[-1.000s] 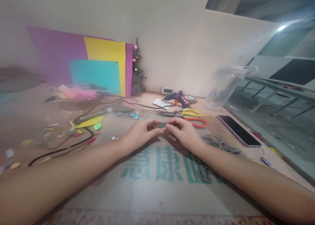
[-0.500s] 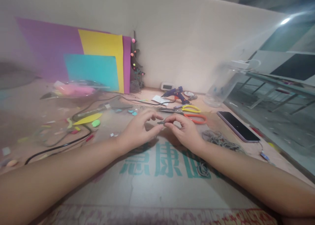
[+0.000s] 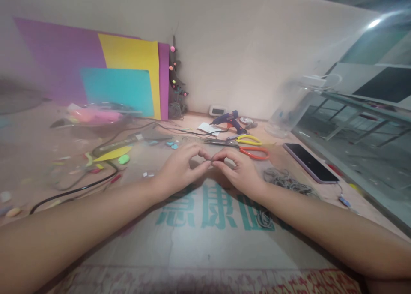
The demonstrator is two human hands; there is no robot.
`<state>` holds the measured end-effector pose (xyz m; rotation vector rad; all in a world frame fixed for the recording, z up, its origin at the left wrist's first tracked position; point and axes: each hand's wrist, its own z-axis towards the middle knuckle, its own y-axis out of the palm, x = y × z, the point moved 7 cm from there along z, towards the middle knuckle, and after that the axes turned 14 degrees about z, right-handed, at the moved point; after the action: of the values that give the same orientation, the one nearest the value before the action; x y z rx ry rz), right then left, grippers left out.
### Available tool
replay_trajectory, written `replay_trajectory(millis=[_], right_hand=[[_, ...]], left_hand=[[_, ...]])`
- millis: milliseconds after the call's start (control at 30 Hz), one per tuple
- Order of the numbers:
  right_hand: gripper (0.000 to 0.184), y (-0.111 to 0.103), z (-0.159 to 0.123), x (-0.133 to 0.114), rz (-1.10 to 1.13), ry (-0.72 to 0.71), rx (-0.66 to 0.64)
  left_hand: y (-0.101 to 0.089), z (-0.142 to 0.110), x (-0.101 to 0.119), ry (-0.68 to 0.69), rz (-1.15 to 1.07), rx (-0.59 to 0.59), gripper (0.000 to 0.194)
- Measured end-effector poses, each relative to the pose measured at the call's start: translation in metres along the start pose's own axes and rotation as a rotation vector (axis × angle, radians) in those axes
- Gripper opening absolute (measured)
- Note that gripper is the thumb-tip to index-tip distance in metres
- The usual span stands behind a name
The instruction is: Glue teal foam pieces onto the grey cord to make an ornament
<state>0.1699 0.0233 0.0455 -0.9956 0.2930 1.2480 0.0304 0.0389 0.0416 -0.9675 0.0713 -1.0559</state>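
Observation:
My left hand and my right hand meet above the middle of the table, thumb and forefinger pinched on each. Between the touching fingertips is a small dark grey-green piece, mostly hidden by the fingers, its kind too small to make out. Just beyond the right hand lie orange-handled scissors and a yellow-handled tool. A heap of grey cord rests beside the right wrist, and a smaller coil lies under the right forearm.
A blue glue gun stands at the back, its black cable running left. A phone lies near the right edge. Coloured scraps, including a yellow leaf shape, are scattered left. Purple, yellow and turquoise sheets lean on the wall.
My left forefinger lifted off the small piece half a second ago and has now closed down with the thumb again. The right hand keeps its pinch. The view has tilted slightly downward.

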Motion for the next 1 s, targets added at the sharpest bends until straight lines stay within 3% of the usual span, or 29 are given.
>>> replay_trajectory(millis=[267, 467, 667, 800, 1000], right_hand=[[0.007, 0.002, 0.001, 0.008, 0.053, 0.09, -0.025], [0.009, -0.002, 0.002, 0.017, 0.119, 0.209, 0.023], [0.018, -0.002, 0.0, 0.036, 0.306, 0.351, 0.062], [0.019, -0.001, -0.001, 0.038, 0.362, 0.363, 0.061], [0.02, 0.001, -0.002, 0.039, 0.399, 0.37, 0.05]], left_hand=[[0.002, -0.002, -0.001, -0.055, -0.006, -0.043, 0.01], [0.003, -0.007, -0.001, -0.076, -0.106, -0.07, 0.05], [-0.008, -0.003, -0.028, -0.327, -0.132, 0.102, 0.021], [-0.004, 0.0, -0.034, -0.405, -0.121, 0.034, 0.017], [0.001, 0.001, -0.027, -0.377, -0.123, -0.043, 0.021]])
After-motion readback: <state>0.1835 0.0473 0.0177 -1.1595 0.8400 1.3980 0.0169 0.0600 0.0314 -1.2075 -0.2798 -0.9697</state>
